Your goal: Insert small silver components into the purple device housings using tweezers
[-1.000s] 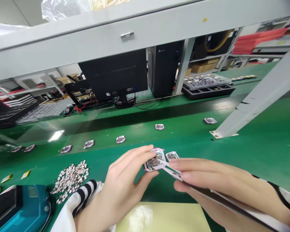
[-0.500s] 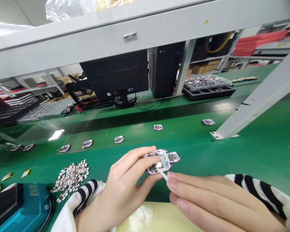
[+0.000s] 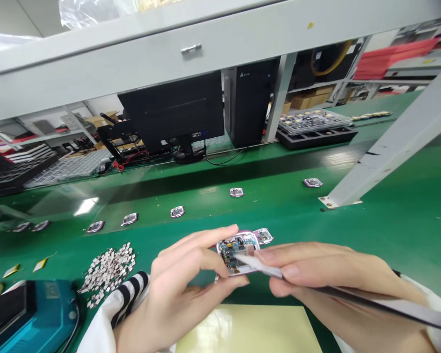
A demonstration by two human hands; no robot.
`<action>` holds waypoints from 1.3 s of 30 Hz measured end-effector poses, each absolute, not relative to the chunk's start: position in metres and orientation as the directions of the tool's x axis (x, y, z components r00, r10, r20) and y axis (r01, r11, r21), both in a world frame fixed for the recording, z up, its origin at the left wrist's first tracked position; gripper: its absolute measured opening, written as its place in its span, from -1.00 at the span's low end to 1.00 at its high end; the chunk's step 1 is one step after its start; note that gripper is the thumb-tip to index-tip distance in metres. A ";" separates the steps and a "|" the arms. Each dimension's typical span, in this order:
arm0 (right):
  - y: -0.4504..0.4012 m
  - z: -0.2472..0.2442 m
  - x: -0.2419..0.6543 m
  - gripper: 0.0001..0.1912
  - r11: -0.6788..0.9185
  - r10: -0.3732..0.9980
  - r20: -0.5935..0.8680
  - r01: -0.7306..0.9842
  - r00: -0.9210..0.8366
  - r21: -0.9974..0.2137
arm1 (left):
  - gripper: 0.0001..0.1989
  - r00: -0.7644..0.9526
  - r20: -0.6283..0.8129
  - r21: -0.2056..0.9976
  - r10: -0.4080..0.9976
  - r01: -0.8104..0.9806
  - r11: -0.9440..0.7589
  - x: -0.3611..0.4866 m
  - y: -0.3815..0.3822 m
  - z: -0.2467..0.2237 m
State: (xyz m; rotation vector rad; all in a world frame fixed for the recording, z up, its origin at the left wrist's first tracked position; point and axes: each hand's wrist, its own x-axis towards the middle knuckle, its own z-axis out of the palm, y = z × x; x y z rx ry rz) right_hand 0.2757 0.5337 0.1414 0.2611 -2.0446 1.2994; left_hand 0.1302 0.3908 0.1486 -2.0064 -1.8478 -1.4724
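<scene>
Pile of small parts (image 3: 108, 269): loose on the green tabletop (image 3: 385, 235), left of the work and well apart from it.
Left hand (image 3: 176, 289): grasping the case by its edges; one finger reaches along the far edge, another bends at the left, and the thumb lies at the near edge.
Case (image 3: 255, 241): between the two hands, open side up, beyond the yellow sheet (image 3: 264, 328); whether its underside touches the tabletop cannot be told.
Case weight and stiffness: judged light, with a rigid rim; smooth edges could turn or slip under a loose pinch.
Circuit board (image 3: 231, 249): exposed inside the case; judged fragile, easily harmed by a fingertip or a hard prod.
Place to hold: opposite sides of the rim, with fingers clear of the board.
Tweezers (image 3: 248, 261): pale tip over the board, blurred; contact cannot be confirmed.
Second case (image 3: 263, 236): on the tabletop, just beyond the held one, to its right.
Right hand (image 3: 338, 274): pinching the tweezers near the tip between thumb and fingers, shaft running back beneath the palm.
</scene>
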 end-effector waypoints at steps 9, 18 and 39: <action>0.530 0.146 0.268 -0.62 0.319 0.368 0.575 -0.482 -0.731 -0.816 | -0.84 -0.089 0.652 0.473 0.753 0.824 -0.312 0.128 0.390 0.151; 0.525 0.149 0.267 -0.69 0.367 0.376 0.649 -0.537 -0.661 -0.759 | -0.87 0.018 0.616 0.408 0.788 0.848 -0.339 0.126 0.389 0.158; 0.511 0.155 0.282 -0.88 0.447 0.441 0.578 -0.391 -0.687 -0.805 | -0.80 -0.103 0.649 0.532 0.754 0.769 -0.353 0.127 0.395 0.158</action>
